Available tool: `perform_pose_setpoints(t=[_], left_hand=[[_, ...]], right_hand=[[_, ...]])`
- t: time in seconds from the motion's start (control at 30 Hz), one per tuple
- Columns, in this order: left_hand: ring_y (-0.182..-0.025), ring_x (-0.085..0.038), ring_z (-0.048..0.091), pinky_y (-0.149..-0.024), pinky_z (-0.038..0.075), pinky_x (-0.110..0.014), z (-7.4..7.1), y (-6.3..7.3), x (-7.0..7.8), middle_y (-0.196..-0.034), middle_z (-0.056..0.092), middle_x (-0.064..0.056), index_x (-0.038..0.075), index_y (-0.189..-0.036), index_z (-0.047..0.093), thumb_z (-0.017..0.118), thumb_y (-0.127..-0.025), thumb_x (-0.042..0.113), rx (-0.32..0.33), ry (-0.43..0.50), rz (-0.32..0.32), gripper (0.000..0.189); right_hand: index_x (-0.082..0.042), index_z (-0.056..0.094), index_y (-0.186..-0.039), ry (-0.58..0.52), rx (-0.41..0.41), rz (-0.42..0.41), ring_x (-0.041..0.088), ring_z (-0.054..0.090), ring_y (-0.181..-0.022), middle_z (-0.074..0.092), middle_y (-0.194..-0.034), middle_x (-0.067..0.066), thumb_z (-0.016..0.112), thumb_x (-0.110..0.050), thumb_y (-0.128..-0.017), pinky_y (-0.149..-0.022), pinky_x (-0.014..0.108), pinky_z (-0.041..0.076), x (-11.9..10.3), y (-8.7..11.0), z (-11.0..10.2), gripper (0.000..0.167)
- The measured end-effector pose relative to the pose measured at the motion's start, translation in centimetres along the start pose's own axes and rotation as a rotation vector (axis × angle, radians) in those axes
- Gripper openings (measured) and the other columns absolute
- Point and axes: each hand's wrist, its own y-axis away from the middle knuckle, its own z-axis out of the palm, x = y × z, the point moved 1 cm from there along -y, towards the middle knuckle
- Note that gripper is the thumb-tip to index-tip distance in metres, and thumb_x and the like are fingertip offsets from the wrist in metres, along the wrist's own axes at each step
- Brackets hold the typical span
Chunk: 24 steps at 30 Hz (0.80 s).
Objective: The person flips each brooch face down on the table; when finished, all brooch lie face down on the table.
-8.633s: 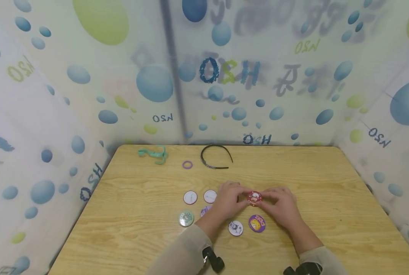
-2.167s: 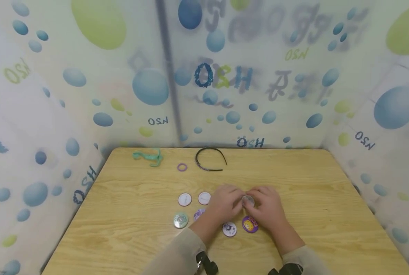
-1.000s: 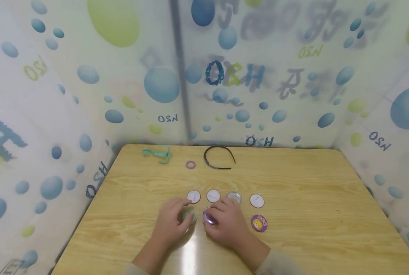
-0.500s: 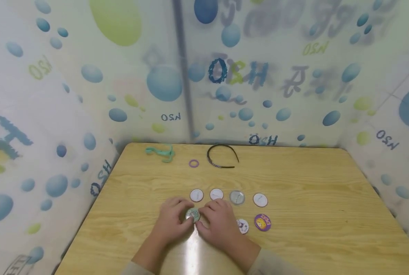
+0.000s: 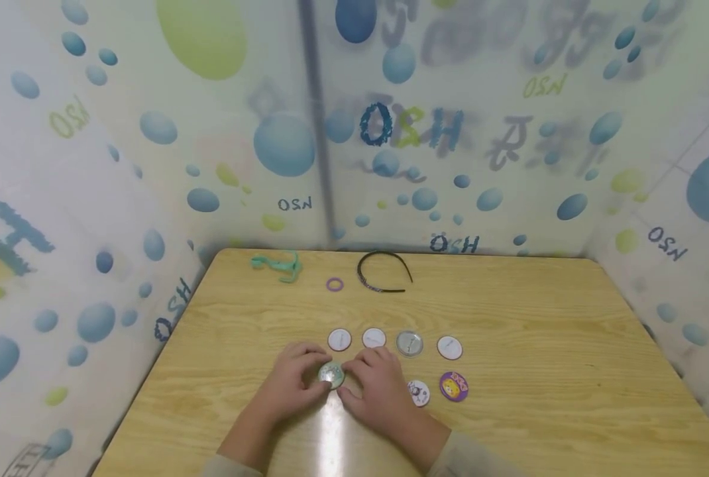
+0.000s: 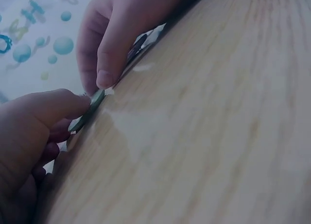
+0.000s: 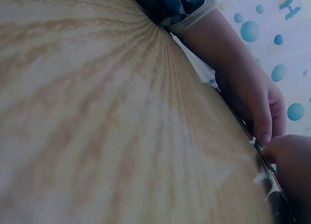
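Observation:
A green round button badge (image 5: 331,375) sits between my two hands, its picture side up in the head view. My left hand (image 5: 295,381) pinches its left edge with thumb and fingers. On the opposite edge, my right hand (image 5: 381,387) holds it with thumb and index finger. Seen from the left wrist, the badge (image 6: 90,111) looks thin and edge-on, with the left thumb (image 6: 73,103) on it. Just right of my right hand lie a white badge with a dark drawing (image 5: 418,393) and a purple badge with a yellow figure (image 5: 453,386). Another purple badge is hidden from view.
Behind the hands runs a row of badges showing their backs: two white (image 5: 339,340), one silver (image 5: 410,343) and another white (image 5: 450,348). Farther back lie a teal clip-like piece (image 5: 279,265), a purple ring (image 5: 334,284) and a black headband (image 5: 384,271). Patterned walls edge the wooden table (image 5: 539,318).
The red badge, earlier held between both hands, now lies white back up at the row's right end. Both hands have moved left and taken hold of the green badge.

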Motion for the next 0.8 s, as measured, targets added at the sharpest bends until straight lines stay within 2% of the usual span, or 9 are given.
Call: perform_pose_setpoints(t=[0.1, 0.33, 0.6, 0.8], left_hand=[[-0.116, -0.022, 0.059, -0.102, 0.047, -0.05, -0.07, 0.09, -0.1, -0.123, 0.07, -0.002, 0.01, -0.117, 0.079, 0.092, -0.076, 0.022, -0.014, 0.01, 0.016, 0.045], [-0.121, -0.025, 0.059, -0.105, 0.047, -0.054, -0.53, 0.11, 0.13, -0.126, 0.07, -0.002, 0.01, -0.119, 0.078, 0.092, -0.074, 0.021, -0.055, 0.015, -0.008, 0.048], [-0.116, -0.018, 0.058, -0.103, 0.047, -0.051, -0.69, 0.1, 0.22, -0.12, 0.07, 0.007, 0.019, -0.124, 0.078, 0.094, -0.078, 0.023, -0.068, 0.03, -0.051, 0.049], [-0.112, -0.018, 0.059, -0.099, 0.049, -0.048, -0.59, 0.02, 0.2, -0.116, 0.073, 0.008, 0.017, -0.127, 0.079, 0.092, -0.081, 0.017, -0.067, 0.049, -0.058, 0.048]], right_hand=[[-0.021, 0.079, -0.113, 0.009, -0.019, 0.01, 0.016, 0.053, -0.104, 0.063, -0.103, -0.007, 0.082, -0.044, -0.087, -0.095, 0.042, 0.046, 0.01, 0.08, 0.0, 0.035], [-0.02, 0.08, -0.114, -0.002, -0.032, 0.026, 0.017, 0.051, -0.103, 0.063, -0.104, -0.006, 0.082, -0.043, -0.089, -0.094, 0.042, 0.045, -0.27, 0.07, -0.27, 0.034], [-0.02, 0.079, -0.118, -0.03, -0.068, 0.075, 0.014, 0.049, -0.104, 0.061, -0.101, -0.01, 0.081, -0.043, -0.092, -0.095, 0.042, 0.044, -0.28, -0.12, -0.23, 0.034], [-0.02, 0.079, -0.117, -0.043, -0.052, 0.074, 0.013, 0.049, -0.104, 0.062, -0.1, -0.01, 0.082, -0.04, -0.092, -0.094, 0.041, 0.044, -0.16, -0.08, -0.28, 0.032]])
